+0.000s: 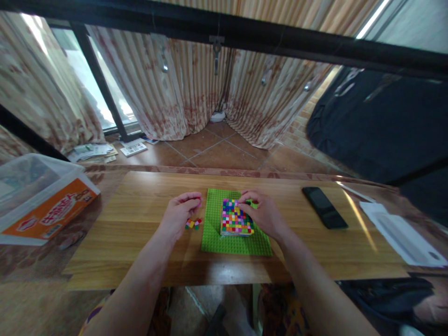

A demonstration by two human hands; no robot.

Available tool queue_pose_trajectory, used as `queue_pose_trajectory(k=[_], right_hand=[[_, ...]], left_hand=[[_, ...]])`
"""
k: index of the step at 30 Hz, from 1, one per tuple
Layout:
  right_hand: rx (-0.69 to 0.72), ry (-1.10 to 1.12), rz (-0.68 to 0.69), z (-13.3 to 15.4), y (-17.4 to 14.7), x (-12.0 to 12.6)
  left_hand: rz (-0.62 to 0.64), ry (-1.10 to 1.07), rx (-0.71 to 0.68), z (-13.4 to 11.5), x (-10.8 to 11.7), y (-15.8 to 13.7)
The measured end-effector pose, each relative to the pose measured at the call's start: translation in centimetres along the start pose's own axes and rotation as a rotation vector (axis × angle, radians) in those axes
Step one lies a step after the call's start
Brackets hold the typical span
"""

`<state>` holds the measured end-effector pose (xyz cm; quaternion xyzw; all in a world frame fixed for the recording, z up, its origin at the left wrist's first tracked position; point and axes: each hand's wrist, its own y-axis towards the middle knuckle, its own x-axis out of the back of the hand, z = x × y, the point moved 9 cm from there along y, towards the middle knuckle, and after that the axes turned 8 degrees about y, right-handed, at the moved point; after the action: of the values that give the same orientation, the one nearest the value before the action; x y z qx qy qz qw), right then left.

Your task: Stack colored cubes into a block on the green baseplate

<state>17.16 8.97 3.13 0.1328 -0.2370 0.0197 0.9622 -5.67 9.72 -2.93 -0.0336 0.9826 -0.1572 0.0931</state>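
A green studded baseplate [224, 242] lies on the wooden table [315, 252]. On it stands a square block of small multicoloured bricks [236, 220], several layers high. My right hand [264, 214] rests on the block's right and far edge, fingertips pinched at its top corner. My left hand [180, 212] is just left of the baseplate, fingers curled around a small pink or red brick. A few loose coloured bricks [193, 224] lie on the table under that hand.
A black phone [324, 207] lies flat to the right. A white tray or lid [402, 235] sits at the far right edge. A clear plastic box with an orange label [45, 205] stands at the left. Curtains and a tiled floor lie beyond.
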Motion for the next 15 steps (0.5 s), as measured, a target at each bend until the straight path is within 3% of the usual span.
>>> queue_pose_trajectory(k=[8,15], right_hand=[[-0.251,0.225,-0.005,-3.6,0.1,-0.6],[-0.331,0.322,0.024,-3.6,0.1,-1.0]], left_hand=[[-0.002,-0.010,0.004,0.1,0.0,0.1],[0.006,-0.014,0.005,0.2,-0.1,-0.1]])
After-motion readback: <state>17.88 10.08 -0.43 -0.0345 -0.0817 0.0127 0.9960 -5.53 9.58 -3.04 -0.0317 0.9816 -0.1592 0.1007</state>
